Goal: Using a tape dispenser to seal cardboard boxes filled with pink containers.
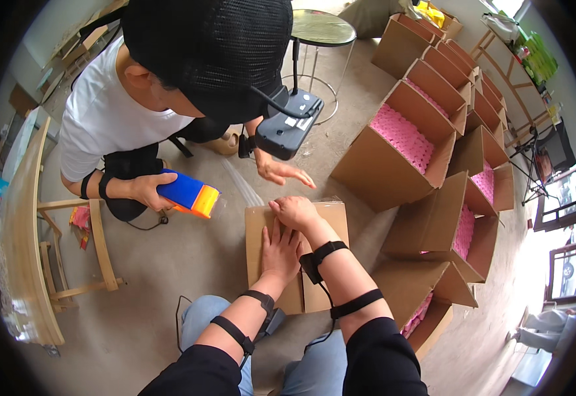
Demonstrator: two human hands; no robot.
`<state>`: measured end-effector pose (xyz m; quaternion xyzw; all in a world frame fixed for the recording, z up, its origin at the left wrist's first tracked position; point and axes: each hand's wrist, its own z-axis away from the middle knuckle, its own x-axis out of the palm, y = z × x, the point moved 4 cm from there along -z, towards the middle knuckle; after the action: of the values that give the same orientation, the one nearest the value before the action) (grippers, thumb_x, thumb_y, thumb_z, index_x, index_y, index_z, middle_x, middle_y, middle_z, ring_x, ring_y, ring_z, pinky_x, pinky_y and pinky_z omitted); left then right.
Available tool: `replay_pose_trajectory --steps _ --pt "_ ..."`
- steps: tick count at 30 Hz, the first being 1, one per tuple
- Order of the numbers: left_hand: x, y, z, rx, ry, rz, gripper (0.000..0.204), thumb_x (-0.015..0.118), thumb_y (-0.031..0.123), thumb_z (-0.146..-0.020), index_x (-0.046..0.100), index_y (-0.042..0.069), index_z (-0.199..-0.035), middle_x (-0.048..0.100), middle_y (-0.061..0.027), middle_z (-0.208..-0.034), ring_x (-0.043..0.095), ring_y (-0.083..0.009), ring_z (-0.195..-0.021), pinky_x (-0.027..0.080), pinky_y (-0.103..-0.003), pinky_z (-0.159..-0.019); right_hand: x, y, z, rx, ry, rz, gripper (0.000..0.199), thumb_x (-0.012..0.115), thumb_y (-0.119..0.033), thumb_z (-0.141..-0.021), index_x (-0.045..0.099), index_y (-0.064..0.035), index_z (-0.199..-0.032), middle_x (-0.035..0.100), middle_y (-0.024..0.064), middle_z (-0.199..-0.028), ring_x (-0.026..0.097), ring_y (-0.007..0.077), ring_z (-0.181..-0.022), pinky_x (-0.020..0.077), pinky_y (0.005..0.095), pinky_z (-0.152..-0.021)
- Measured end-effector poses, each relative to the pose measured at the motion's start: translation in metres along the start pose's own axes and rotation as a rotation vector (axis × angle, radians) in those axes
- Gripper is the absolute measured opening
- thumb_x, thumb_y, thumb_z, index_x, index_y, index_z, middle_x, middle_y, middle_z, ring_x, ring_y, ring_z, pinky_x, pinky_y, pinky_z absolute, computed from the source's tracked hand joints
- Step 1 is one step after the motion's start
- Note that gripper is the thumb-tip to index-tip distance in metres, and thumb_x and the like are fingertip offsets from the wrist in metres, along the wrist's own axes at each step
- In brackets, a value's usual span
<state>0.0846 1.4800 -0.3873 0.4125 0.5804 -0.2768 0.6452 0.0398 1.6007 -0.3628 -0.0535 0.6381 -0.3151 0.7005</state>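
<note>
A cardboard box (331, 231) stands between my knees, its top flaps folded in and meeting at a seam. My left hand (279, 256) lies flat on the flaps with its fingers stretched out. My right hand (295, 214) is bent at the wrist near the box's far edge, by my left fingertips. Its fingers are curled, and what is under them is hidden. Opposite me, a co-worker's hand grips a blue and orange tape dispenser (189, 193) left of the box. Clear tape (243, 185) trails at the box's far edge. The co-worker's other hand (281, 171) hovers just beyond it.
Several cardboard boxes (360, 158) with open flaps and pink contents (403, 136) stand in rows on the right. A wooden-framed table (44, 264) is at the left. Beyond the co-worker stands a round stool (324, 28). Black straps with cables circle my forearms.
</note>
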Motion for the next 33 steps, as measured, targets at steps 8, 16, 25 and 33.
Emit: replay_pose_trajectory --steps 8,16,25,33 --pt "-0.004 0.002 0.003 -0.004 0.048 0.000 0.056 0.047 0.034 -0.094 0.039 0.017 -0.147 0.022 -0.0028 -0.159 0.020 -0.0349 -0.145 0.014 -0.058 -0.115 -0.016 0.045 0.037 0.026 0.326 0.188 0.023 0.055 -0.026 -0.092 0.065 -0.0060 -0.085 0.068 0.0142 -0.088 0.066 0.0281 -0.088 0.0502 0.0420 -0.081" --pt "-0.011 -0.007 0.001 -0.021 0.053 -0.008 0.055 0.044 0.034 -0.096 0.037 0.019 -0.148 0.023 -0.0032 -0.159 0.021 -0.0347 -0.144 0.014 -0.058 -0.115 -0.032 0.072 0.063 -0.023 0.591 -0.009 0.014 0.059 -0.017 -0.086 0.065 -0.0044 -0.088 0.066 0.0130 -0.094 0.062 0.0328 -0.095 0.0496 0.0422 -0.086" --pt "-0.002 -0.003 0.005 -0.001 0.069 0.008 0.055 0.045 0.033 -0.096 0.037 0.019 -0.148 0.026 -0.0037 -0.158 0.023 -0.0352 -0.144 0.013 -0.058 -0.115 -0.028 0.087 0.052 0.101 0.569 0.058 0.026 0.055 -0.021 -0.090 0.061 0.0000 -0.105 0.061 0.0206 -0.117 0.056 0.0352 -0.114 0.0436 0.0505 -0.097" --pt "-0.002 0.002 -0.002 0.001 0.042 -0.013 0.053 0.042 0.030 -0.098 0.035 0.018 -0.149 0.023 -0.0020 -0.159 0.019 -0.0354 -0.145 0.011 -0.057 -0.116 0.012 0.023 0.102 0.153 0.458 0.003 0.045 0.051 -0.017 -0.092 0.050 -0.0071 -0.136 0.043 0.0156 -0.146 0.035 0.0304 -0.140 0.0216 0.0494 -0.115"
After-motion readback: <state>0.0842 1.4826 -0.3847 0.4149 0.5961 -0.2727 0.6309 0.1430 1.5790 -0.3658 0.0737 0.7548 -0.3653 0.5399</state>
